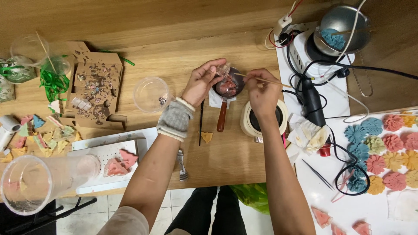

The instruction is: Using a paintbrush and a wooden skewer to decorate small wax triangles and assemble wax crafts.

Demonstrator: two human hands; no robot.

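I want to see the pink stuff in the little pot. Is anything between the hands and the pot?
Nothing visible is. The left hand is right at the rim of the small pot, holding a pale piece over it. The right hand holds a thin stick whose tip reaches over the pink stuff.

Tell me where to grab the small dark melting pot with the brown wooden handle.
Probably by the brown wooden handle of the small dark melting pot, coming from the near table edge. The handle points toward the person and lies bare, while the left hand and right hand crowd the bowl.
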